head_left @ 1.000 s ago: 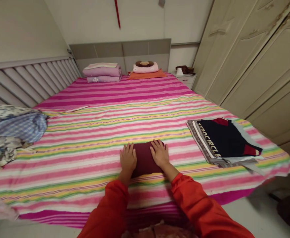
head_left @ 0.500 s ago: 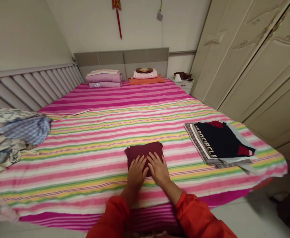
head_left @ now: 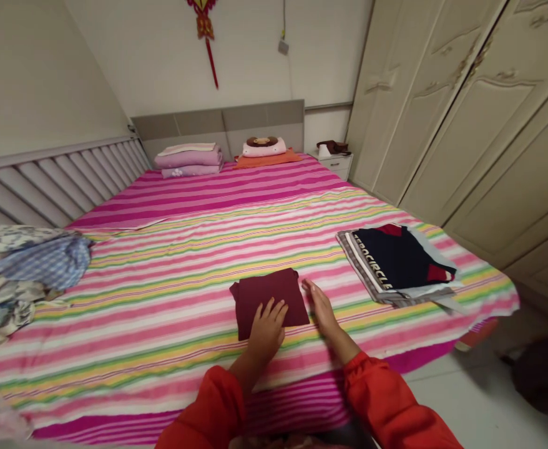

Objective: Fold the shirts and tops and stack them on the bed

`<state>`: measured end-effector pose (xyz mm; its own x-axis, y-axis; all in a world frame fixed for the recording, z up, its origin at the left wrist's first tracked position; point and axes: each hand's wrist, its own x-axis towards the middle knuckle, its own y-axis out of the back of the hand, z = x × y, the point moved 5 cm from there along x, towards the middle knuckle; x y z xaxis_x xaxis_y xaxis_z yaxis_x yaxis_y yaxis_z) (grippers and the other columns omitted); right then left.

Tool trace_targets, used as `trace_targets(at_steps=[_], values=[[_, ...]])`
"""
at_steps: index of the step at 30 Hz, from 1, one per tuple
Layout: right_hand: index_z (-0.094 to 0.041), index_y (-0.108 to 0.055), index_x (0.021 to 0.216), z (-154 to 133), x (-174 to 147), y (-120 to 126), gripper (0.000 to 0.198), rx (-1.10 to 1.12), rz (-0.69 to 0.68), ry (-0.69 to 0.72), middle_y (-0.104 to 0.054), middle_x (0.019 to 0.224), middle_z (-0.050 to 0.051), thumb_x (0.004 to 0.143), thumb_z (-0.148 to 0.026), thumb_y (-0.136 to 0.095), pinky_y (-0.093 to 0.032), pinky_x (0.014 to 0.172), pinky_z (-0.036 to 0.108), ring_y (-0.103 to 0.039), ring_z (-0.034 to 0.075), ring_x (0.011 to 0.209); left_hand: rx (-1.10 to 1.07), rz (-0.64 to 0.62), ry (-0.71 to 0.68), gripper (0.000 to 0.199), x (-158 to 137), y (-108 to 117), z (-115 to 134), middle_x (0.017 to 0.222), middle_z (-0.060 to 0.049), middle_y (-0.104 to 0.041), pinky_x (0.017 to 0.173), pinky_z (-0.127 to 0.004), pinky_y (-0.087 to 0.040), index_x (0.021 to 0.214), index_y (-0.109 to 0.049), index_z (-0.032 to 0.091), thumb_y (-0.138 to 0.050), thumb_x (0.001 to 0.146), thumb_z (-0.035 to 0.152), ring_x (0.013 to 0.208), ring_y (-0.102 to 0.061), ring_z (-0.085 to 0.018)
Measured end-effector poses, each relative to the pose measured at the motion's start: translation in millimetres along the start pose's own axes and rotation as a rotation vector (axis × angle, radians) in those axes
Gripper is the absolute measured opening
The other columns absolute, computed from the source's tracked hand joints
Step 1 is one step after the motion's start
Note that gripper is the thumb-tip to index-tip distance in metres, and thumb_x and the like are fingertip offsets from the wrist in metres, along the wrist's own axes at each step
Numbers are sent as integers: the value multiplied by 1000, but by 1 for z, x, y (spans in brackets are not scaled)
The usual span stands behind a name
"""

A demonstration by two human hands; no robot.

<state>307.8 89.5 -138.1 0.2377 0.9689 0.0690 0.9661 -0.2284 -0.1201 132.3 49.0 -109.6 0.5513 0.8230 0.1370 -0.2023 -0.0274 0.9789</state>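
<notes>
A maroon garment (head_left: pixel 269 293), folded into a neat rectangle, lies on the striped bedsheet (head_left: pixel 161 312) near the bed's front edge. My left hand (head_left: pixel 268 327) rests flat on its lower part, fingers spread. Just beyond the garment's right side is my right hand (head_left: pixel 321 305), held on edge with its fingers stretched out and holding nothing. To the right sits a stack of folded clothes, topped by a dark navy garment (head_left: pixel 386 255) with red patches and white lettering.
Loose clothes (head_left: pixel 44 262) are heaped at the bed's left side. Folded purple bedding (head_left: pixel 190 159) and an orange pillow (head_left: pixel 269 161) lie by the headboard (head_left: pixel 264 118). A wardrobe (head_left: pixel 480 112) stands along the right, with a nightstand (head_left: pixel 339 165) at the back.
My right hand has left the top of the maroon garment and moved to its right side. My left hand stays on the cloth. The camera view has shifted slightly.
</notes>
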Motion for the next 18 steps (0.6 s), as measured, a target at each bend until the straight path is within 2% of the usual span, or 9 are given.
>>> trace_targets(at_steps=[2,4,6,8,10,12,14,16,18], values=[[-22,-67,121,0,1,2,67,50,23,-9,-64,131,13,79,-73,-55,-37,112,50,-59,28,123,-86,-29,96,60,11,1,1,151,-8,-46,113,-57,-33,140,-49,25,-50,81,12,141,-37,-32],[-21,-68,117,0,2,4,67,76,37,-11,-66,129,14,77,-73,-57,-38,111,50,-60,28,121,-319,-28,220,58,21,8,-3,148,-10,-48,112,-58,-33,133,-56,22,-49,78,6,140,-38,-33],[-21,-68,116,1,3,5,66,94,43,-9,-66,128,14,77,-73,-56,-38,110,51,-61,28,120,-556,-10,320,54,33,21,-11,141,-12,-56,114,-54,-33,123,-64,20,-50,74,3,136,-44,-32],[-21,-68,115,1,4,6,66,116,46,-11,-67,126,14,78,-73,-56,-39,110,51,-62,28,119,-695,12,377,50,47,41,-22,131,-12,-64,113,-48,-36,115,-67,18,-53,70,3,128,-54,-29],[-21,-68,113,2,5,7,64,138,47,-13,-69,122,14,77,-73,-57,-38,110,50,-62,28,118,-812,23,422,44,61,64,-37,116,-10,-72,105,-44,-46,111,-68,17,-54,70,7,113,-64,-27],[-20,-69,110,2,5,8,63,157,50,-14,-70,120,13,76,-73,-58,-38,110,50,-63,28,116,-980,12,484,36,72,85,-55,98,-8,-76,87,-40,-56,106,-68,15,-55,72,13,91,-71,-24],[-20,-69,108,2,4,7,62,173,53,-14,-71,118,13,76,-72,-59,-40,109,49,-64,27,115,-1163,-10,550,30,76,100,-72,84,-6,-76,73,-35,-59,102,-68,13,-57,74,19,74,-71,-21],[-20,-69,106,2,4,7,60,185,56,-17,-71,116,12,77,-71,-59,-41,108,49,-64,27,113,-1331,-25,622,25,71,107,-86,79,-7,-75,70,-32,-60,95,-68,12,-59,75,22,69,-71,-19],[-20,-70,104,3,4,7,59,190,58,-23,-72,115,12,76,-70,-62,-42,107,49,-65,27,111,-1473,-20,703,18,59,104,-96,76,-7,-74,71,-31,-60,88,-68,12,-59,77,23,68,-71,-18]])
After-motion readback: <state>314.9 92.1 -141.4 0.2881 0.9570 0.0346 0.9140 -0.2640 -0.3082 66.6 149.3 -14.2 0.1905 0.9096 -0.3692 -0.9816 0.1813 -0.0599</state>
